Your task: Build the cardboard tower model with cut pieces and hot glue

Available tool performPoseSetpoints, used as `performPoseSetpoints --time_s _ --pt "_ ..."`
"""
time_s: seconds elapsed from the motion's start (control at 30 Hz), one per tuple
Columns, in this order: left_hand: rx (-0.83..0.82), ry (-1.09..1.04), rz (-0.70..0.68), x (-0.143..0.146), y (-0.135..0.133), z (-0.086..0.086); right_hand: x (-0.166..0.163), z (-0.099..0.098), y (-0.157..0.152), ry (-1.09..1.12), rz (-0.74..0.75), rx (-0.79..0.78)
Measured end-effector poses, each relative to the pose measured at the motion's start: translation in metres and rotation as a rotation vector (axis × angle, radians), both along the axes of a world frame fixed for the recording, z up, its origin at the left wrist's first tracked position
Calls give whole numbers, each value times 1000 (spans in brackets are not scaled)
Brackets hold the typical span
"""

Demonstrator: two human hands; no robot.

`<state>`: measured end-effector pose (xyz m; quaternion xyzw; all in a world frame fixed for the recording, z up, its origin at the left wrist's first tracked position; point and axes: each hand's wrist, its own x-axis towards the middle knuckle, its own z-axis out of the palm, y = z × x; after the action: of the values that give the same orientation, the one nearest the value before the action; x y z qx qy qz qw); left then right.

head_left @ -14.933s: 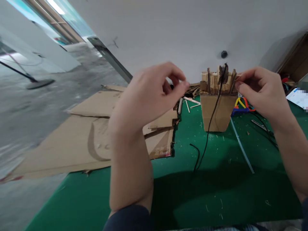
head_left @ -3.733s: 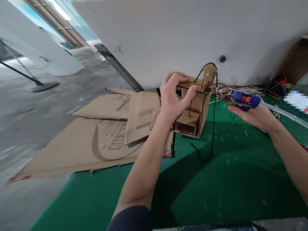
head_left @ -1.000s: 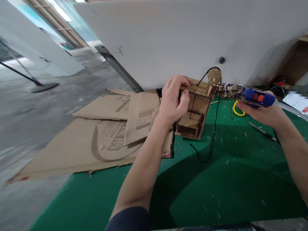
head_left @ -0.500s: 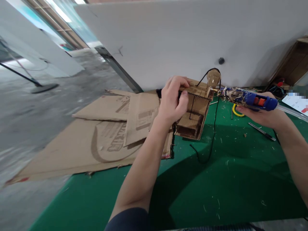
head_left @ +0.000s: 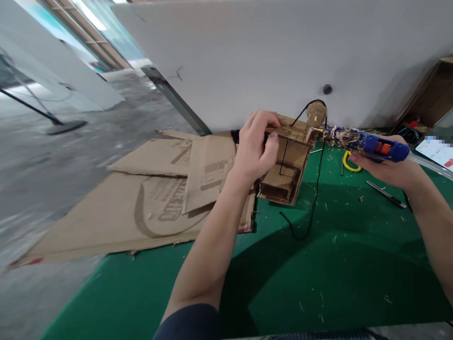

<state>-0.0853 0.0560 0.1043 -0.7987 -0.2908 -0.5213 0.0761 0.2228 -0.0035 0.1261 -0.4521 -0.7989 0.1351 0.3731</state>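
Left hand fingers clamp cardboard model; right hand grips glue gun, nozzle at model's spool corner; gluing unfinished, judging by contact.

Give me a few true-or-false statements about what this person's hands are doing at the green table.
1. The left hand grips a tilted cardboard model. True.
2. The right hand holds scissors. False: it holds a blue glue gun.
3. The glue gun's nozzle points at the model's top corner. True.
4. A red cord hangs from the model. False: the cord is black.
5. Flat cardboard sheets lie to the left of the model. True.
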Motion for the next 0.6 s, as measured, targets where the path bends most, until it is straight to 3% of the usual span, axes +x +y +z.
performPoseSetpoints --time_s 0.33,0.6 --pt "40 13 31 0 2 -1 -3 3 -2 4 94 60" --pt "50 11 40 -1 5 -3 -5 5 -3 -106 26 22"
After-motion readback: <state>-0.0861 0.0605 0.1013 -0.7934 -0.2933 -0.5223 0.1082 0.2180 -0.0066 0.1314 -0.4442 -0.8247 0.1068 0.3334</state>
